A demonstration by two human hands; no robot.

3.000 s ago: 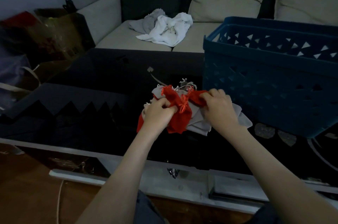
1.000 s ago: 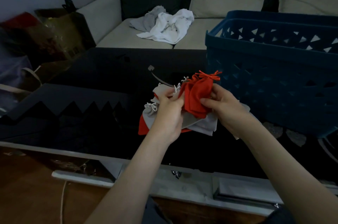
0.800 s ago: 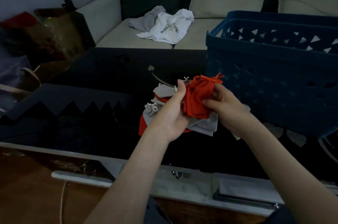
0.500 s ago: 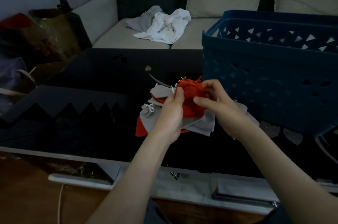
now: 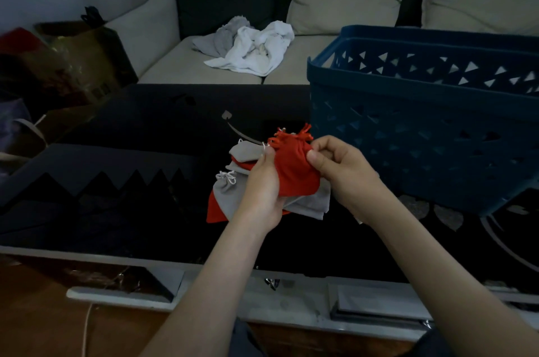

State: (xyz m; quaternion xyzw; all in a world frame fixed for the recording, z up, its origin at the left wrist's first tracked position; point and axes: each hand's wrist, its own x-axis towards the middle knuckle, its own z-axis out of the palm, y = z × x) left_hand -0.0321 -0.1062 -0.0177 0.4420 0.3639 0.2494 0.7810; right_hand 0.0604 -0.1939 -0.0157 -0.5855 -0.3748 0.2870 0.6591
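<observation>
A red drawstring pouch is held up between both hands above a small pile of grey and red pouches on the dark table. My left hand grips the pouch's left side with the fingers curled round it. My right hand pinches its right edge near the gathered top with thumb and fingers. A grey pouch with a white cord lies at the pile's left edge.
A blue plastic basket with triangular holes stands right of the hands on the table. Behind the table a beige sofa carries white and grey cloths. Bags sit at the far left.
Both hands lifted one red pouch off the pile and turned it. Its drawstring top, loose and spread a second ago, is now gathered tight.
</observation>
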